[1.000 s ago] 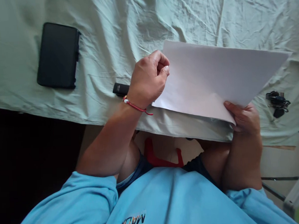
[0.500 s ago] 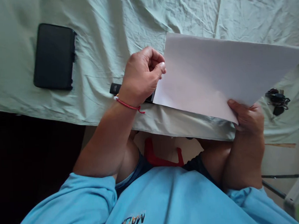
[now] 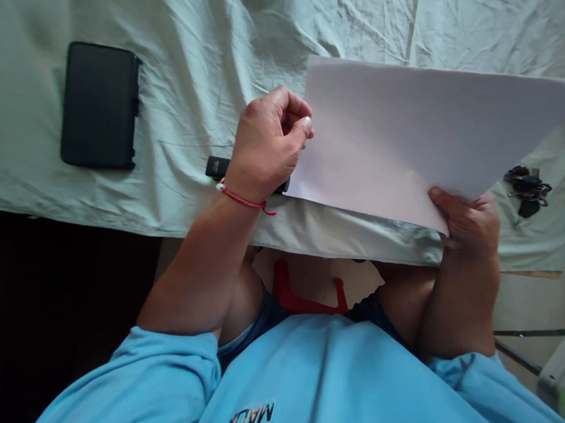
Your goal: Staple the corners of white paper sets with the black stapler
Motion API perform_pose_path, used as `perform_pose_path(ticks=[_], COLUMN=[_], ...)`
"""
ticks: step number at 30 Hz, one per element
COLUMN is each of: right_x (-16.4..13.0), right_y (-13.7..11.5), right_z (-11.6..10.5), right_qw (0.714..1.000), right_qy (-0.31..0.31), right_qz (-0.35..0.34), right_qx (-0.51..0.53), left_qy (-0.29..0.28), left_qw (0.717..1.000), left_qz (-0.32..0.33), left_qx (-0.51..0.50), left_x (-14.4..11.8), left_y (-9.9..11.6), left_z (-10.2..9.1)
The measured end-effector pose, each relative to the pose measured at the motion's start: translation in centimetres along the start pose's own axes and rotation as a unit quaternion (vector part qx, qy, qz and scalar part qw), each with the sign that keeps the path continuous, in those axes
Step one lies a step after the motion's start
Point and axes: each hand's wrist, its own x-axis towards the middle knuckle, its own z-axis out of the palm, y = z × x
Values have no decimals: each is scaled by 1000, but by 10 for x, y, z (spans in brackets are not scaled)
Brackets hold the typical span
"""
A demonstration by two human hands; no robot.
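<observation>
A large white sheet of paper (image 3: 382, 124) is held tilted over the cloth-covered table. My right hand (image 3: 470, 220) grips its near right corner, thumb on top and fingers underneath. My left hand (image 3: 273, 136) is at the sheet's left edge, thumb and forefinger pinched together, their tips overlapping the paper. Whether anything is between those tips, I cannot tell. A black object (image 3: 218, 167) with small pale lettering lies beneath my left wrist; my hand and the sheet hide much of it.
A black case (image 3: 99, 104) rests at the left on the pale green cloth (image 3: 187, 115). A bunch of keys (image 3: 527, 189) lies to the right of my right hand. The table's near edge runs just above my lap, with a red object (image 3: 310, 301) below it.
The sheet has shifted slightly left and away from me, so its left edge reaches farther under my left fingertips. Both hands have stayed almost where they were.
</observation>
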Motion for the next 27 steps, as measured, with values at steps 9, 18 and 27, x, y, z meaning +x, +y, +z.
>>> perform_pose_path(ticks=[9, 18, 27], right_x=[1, 2, -8], right_y=[0, -2, -13], right_z=[6, 2, 4], right_qw=[1000, 1000, 1000], right_qy=[5, -1, 21], right_qz=[5, 3, -19], right_qx=[23, -6, -3], left_qy=[0, -4, -2], left_qw=[1000, 999, 1000], left_qz=[11, 13, -17], left_qx=[2, -49, -25], left_x=[2, 0, 0], left_y=[-14, -10, -4], left_z=[1, -3, -3])
